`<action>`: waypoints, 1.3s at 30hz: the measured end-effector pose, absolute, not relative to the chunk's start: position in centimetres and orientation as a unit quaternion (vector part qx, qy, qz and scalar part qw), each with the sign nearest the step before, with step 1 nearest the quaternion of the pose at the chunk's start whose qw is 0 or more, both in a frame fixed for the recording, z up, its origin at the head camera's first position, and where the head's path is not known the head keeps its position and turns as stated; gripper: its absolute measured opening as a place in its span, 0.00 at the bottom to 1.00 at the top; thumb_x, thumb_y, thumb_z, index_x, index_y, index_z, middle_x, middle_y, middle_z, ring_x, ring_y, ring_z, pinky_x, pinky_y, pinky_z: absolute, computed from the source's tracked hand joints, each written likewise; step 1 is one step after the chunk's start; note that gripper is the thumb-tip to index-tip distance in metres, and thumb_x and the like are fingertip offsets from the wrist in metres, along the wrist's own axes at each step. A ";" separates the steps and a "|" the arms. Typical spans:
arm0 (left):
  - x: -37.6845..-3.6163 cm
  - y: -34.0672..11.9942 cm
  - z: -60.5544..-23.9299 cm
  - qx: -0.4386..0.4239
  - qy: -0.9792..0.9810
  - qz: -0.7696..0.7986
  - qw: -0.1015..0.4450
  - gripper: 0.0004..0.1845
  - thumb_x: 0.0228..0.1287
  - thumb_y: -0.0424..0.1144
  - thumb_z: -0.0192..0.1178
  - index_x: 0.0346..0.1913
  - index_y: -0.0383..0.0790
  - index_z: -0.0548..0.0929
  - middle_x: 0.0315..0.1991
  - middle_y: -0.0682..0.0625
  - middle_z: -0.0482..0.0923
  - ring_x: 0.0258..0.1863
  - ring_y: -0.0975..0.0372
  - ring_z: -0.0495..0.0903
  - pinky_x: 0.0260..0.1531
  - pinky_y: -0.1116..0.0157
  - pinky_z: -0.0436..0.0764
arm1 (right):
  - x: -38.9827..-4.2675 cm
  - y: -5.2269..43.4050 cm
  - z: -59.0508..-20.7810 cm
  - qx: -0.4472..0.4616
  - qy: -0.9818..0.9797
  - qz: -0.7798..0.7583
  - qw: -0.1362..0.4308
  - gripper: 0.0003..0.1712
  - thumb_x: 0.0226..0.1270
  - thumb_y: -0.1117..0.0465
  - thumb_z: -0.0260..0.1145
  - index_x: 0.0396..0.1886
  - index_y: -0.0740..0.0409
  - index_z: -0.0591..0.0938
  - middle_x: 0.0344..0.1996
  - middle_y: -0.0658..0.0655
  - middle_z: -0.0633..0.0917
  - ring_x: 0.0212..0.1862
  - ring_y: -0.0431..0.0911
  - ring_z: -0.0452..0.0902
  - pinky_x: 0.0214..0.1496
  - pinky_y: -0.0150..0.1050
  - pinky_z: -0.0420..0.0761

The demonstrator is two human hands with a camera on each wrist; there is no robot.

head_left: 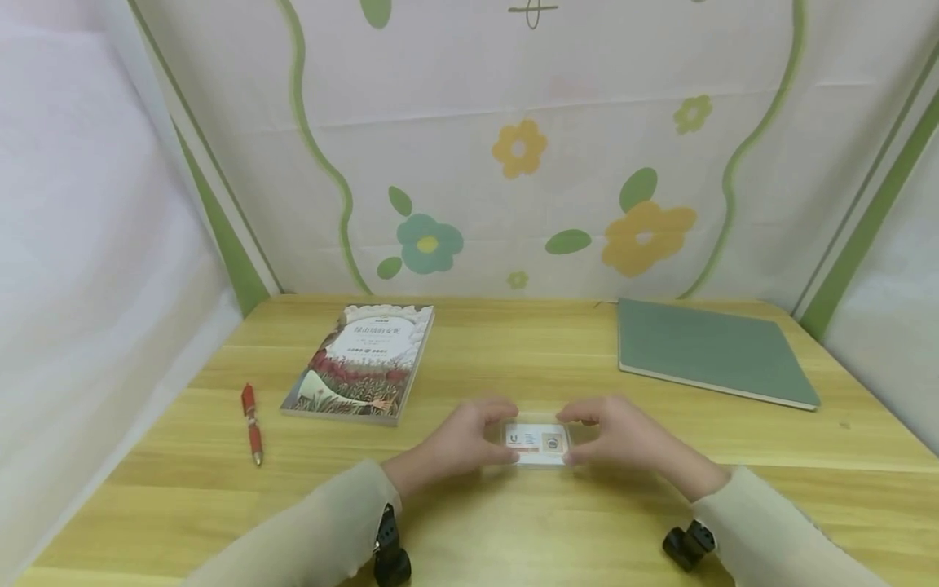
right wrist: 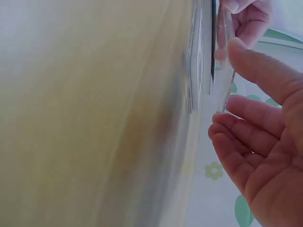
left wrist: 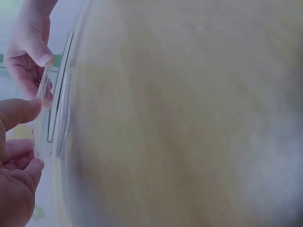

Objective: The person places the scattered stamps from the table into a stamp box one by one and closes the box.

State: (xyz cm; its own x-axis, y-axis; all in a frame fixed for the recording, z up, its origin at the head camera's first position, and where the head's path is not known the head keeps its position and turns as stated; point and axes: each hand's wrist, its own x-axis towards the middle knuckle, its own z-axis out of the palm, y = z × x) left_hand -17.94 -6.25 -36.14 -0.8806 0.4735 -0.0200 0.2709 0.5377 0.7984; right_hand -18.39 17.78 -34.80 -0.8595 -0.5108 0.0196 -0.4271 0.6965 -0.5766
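Note:
A small flat clear case (head_left: 530,455) with a white printed label lies on the table in front of me; its orange-brown square shows at the right. Just above it, both hands hold a thin clear plastic cover (right wrist: 226,80), seen almost edge-on in the wrist views. My left hand (head_left: 469,436) pinches the cover's left end between thumb and fingers. At the opposite end, my right hand (head_left: 623,436) grips it the same way. Below the cover, a narrow gap separates it from the case (left wrist: 65,113) in the left wrist view.
A paperback book (head_left: 359,363) with an illustrated cover lies at the back left, and a red pen (head_left: 252,424) beside it further left. The green hardcover book (head_left: 715,350) is at the back right. Behind the wooden table (head_left: 513,350) hangs a flowered curtain (head_left: 477,147).

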 end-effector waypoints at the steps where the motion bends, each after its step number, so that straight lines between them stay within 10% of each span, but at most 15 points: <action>1: -17.9 -6.2 -36.3 0.214 0.870 0.427 0.119 0.32 0.45 0.34 0.70 0.57 0.34 0.75 0.62 0.45 0.70 0.63 0.53 0.66 0.65 0.56 0.62 | -18.3 17.8 -34.9 -0.259 0.917 -0.294 0.070 0.29 0.42 0.51 0.75 0.47 0.55 0.82 0.49 0.55 0.82 0.51 0.54 0.77 0.53 0.54 0.76; 39: -16.7 -5.7 -38.1 0.237 0.879 0.398 0.110 0.32 0.51 0.39 0.68 0.61 0.39 0.72 0.62 0.49 0.67 0.64 0.54 0.65 0.64 0.54 0.62 | -17.0 17.8 -35.8 -0.276 0.920 -0.272 0.061 0.29 0.45 0.53 0.75 0.48 0.59 0.81 0.48 0.56 0.83 0.52 0.54 0.76 0.54 0.54 0.74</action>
